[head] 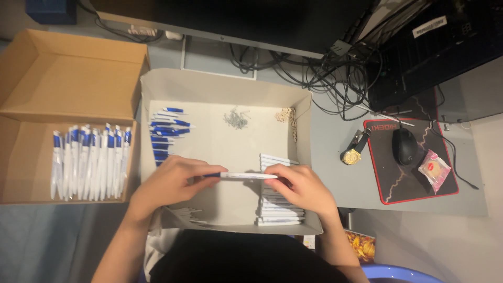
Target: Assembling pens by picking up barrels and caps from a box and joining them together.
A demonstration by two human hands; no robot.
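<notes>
On grey desk [340, 181] — open tray [230, 147], tangled cables [335, 78], mouse [404, 145]

Smooth plastic pen [246, 176]; matt cardboard tray [225, 86]

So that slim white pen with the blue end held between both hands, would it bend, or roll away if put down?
The slim white pen with the blue end spans straight between the left hand and right hand, so it is probably stiff. Fingertips alone carry it, so it is likely light. Its round barrel might roll on the flat floor of the grey cardboard tray.
</notes>
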